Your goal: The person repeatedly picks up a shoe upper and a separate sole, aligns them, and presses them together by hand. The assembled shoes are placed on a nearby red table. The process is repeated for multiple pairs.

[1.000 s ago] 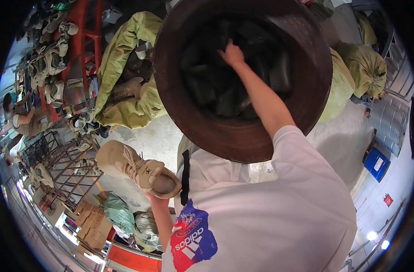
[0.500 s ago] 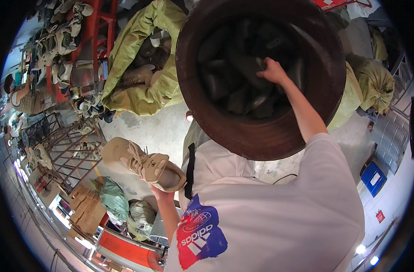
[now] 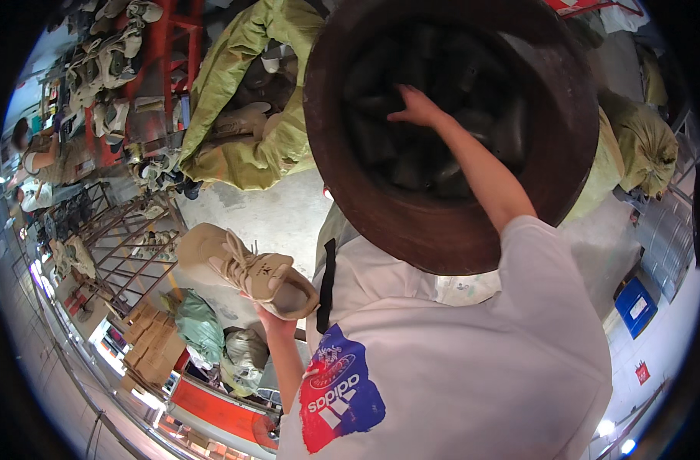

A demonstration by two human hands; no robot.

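Observation:
A beige lace-up sneaker (image 3: 246, 270) rests in my left hand (image 3: 276, 316), its toe pointing left and its ankle opening toward my body. The fingers wrap the shoe from below and are mostly hidden under it. My right hand (image 3: 417, 107) reaches inside a wide brown drum (image 3: 457, 257), thumb and forefinger apart, with nothing visible between them. Below that hand lie several dark, smooth, rounded pieces (image 3: 473, 126); the shade in the drum hides their exact kind. Both hands are apart from each other.
An open yellow-green woven sack (image 3: 246, 172) holding shoes stands left of the drum. Tied sacks (image 3: 641, 146) and a blue container (image 3: 635, 307) are at the right. Shoe racks (image 3: 139, 230), cardboard boxes (image 3: 152, 345) and another person (image 3: 39, 153) are at the left.
My right hand has moved left inside the drum. The dark piece at its fingers before is no longer there, and the fingers have spread. My left hand still holds the sneaker.

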